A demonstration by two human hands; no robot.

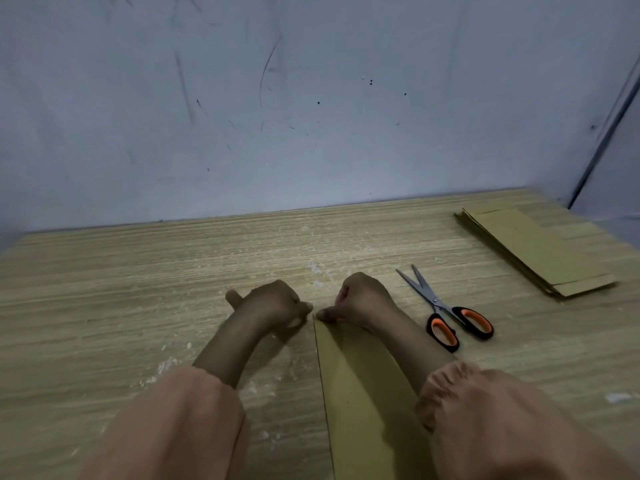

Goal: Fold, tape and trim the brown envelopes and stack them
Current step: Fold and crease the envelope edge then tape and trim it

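Right hand point(360, 299) pinches the far corner of an envelope point(360, 393) lying at the desk's point(138, 306) near edge, left hand point(273, 304) curled beside it; scissors point(446, 313) right, stack point(533, 251) at far-right corner.

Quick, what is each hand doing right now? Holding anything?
Left hand: fingers curled at the far corner of the brown envelope; whether it holds anything cannot be told.
Right hand: pinches that corner of the envelope.
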